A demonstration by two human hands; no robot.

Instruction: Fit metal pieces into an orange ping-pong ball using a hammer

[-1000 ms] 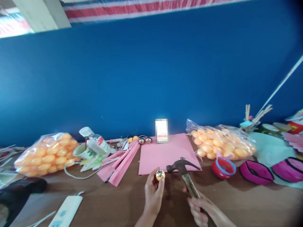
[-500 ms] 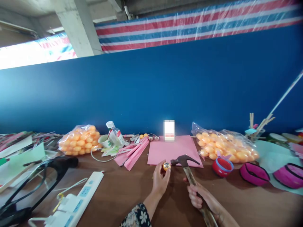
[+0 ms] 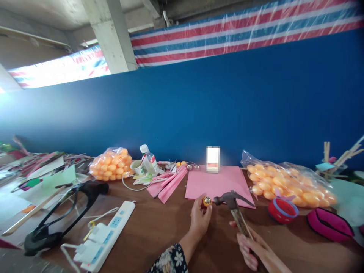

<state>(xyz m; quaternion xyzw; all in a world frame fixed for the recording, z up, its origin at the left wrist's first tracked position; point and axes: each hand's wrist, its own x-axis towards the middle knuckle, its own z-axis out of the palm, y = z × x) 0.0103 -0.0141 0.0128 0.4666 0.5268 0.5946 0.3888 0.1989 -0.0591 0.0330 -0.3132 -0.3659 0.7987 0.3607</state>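
Between the thumb and fingers of my left hand (image 3: pixel 200 218) is a small orange ball (image 3: pixel 207 201) with a shiny silver, bell-like piece in its face. My right hand (image 3: pixel 250 244) is wrapped round the wooden handle of a claw hammer (image 3: pixel 230 198). The hammer's dark head is just right of the ball, its striking face close to it; I cannot tell whether they touch. Behind both lies a sheet of pink paper (image 3: pixel 217 184) on the brown table (image 3: pixel 159 235).
Bags of orange balls stand at left (image 3: pixel 109 165) and right (image 3: pixel 287 182). Pink strips (image 3: pixel 172 185), a plastic bottle (image 3: pixel 149 159) and a cup (image 3: pixel 138 167) lie left of the paper. A power strip (image 3: pixel 113 231) is nearer me. A red cup (image 3: pixel 283 210) and magenta pouch (image 3: pixel 330 223) sit right.
The view has swung left, so the whole scene sits farther right. Both hands keep their holds on the ball and the hammer, and the hammer head stays beside the ball.
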